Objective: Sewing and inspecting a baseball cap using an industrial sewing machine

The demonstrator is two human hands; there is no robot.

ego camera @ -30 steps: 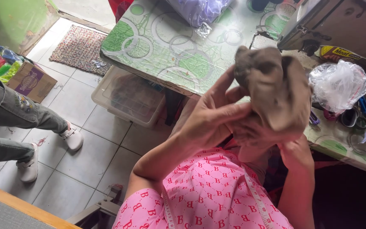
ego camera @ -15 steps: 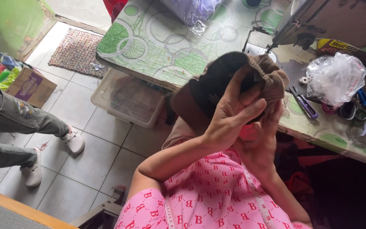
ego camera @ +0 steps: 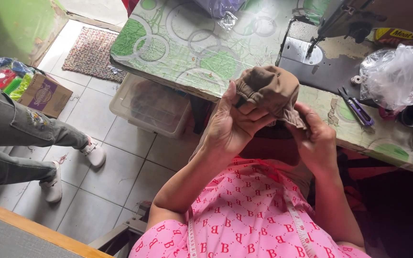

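Head view: left hand (ego camera: 233, 129) closed on the brown fabric piece (ego camera: 271, 88), fingers wrapped over its gathered edge, thumb pressing from below. Right hand (ego camera: 316, 138) pinches the lower hem of the same piece, fingers curled shut on it. Fabric is bunched between both hands, held up in the air over my lap, just in front of the desk (ego camera: 187, 48) edge, not resting on it.

To do this well, my read: keep the gathered edge pinned with the left hand, let the right work along the hem in short bites so the folds don't slip.

Further out: sewing machine (ego camera: 331, 52) sits on the desk just beyond the fabric. Small snips (ego camera: 357, 107) lie to its right, beside a clear plastic bag (ego camera: 395, 71). Measuring tape (ego camera: 297, 224) hangs over my pink top. Clear storage tub (ego camera: 151, 102) under the desk. Another person's legs (ego camera: 20, 138) on the tiled floor, well apart to the left.
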